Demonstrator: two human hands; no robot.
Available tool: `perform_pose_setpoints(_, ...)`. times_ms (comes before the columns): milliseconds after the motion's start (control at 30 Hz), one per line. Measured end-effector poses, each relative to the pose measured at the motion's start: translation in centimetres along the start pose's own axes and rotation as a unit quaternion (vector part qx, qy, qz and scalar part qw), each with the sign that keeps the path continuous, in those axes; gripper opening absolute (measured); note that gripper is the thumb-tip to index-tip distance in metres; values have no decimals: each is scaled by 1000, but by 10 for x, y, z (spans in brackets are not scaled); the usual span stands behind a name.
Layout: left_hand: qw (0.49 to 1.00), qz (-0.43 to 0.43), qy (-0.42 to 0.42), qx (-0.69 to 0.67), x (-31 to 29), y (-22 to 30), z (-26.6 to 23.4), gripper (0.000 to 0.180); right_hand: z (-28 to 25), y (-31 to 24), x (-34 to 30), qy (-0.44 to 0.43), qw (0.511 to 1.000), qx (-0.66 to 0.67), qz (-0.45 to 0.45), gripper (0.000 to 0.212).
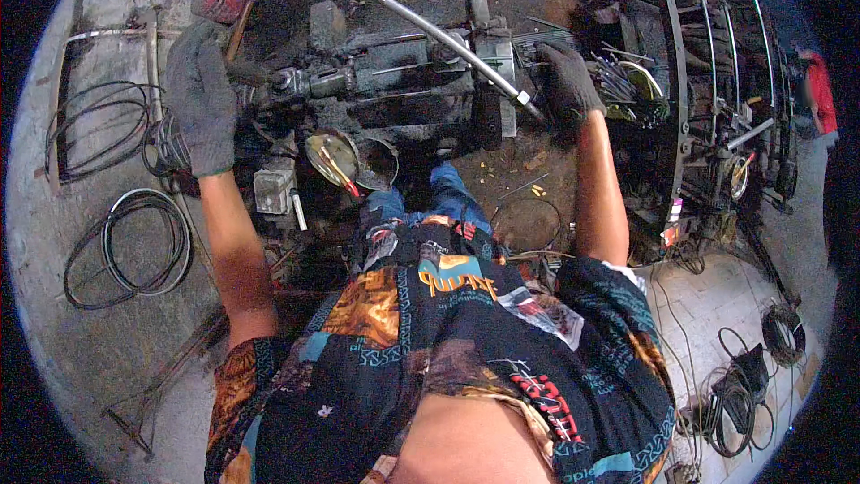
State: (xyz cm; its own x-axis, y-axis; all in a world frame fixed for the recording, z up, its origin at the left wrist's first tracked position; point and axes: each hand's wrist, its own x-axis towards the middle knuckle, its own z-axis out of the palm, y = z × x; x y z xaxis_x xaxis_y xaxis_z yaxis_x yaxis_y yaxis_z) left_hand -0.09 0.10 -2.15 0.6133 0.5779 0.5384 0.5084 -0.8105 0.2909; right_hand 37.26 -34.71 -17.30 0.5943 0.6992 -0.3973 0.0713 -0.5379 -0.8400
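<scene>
My left hand (199,94), in a dark grey work glove, grips the left end of a greasy dark bench machine (394,99), on its handle or shaft. My right hand (568,81), also gloved, is closed around the lower end of a long curved silver lever bar (439,36). The bar slopes up and to the left across the machine. Both bare forearms reach forward from my patterned shirt.
Coils of black wire (125,246) lie on the concrete floor at left, with more coils (94,130) above them. A round tin (333,159) sits under the machine. A metal rack (708,81) with rods and parts stands at right. Cables (743,394) lie at lower right.
</scene>
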Motion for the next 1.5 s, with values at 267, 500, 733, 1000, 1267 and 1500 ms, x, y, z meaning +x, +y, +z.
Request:
perform_pose_setpoints(267, 999, -16, -33, 35, -1, 5, -11, 30, 63, 71, 65, -9, 942, -237, -239, 34)
perform_pose_setpoints(500, 996, -78, -49, -18, 5, 19, -22, 32, 104, 62, 81, -118, 902, -266, -320, 23)
perform_pose_setpoints(733, 994, 30, -44, 98, 7, 5, -27, 34, 62, 79, 66, -156, 913, -313, -210, 45)
perform_pose_setpoints(1000, 993, -103, -28, -40, 7, 5, -24, 36, -60, 198, -30, 53, 954, -270, -119, 35)
perform_pose_setpoints(1267, 995, -85, -22, 57, 17, 7, -32, 39, -2, 329, -99, 214, 947, -198, 133, 33)
perform_pose_setpoints(1500, 995, -62, -51, 65, 25, 23, -19, 39, 93, 364, -56, 163, 971, -63, 160, 43)
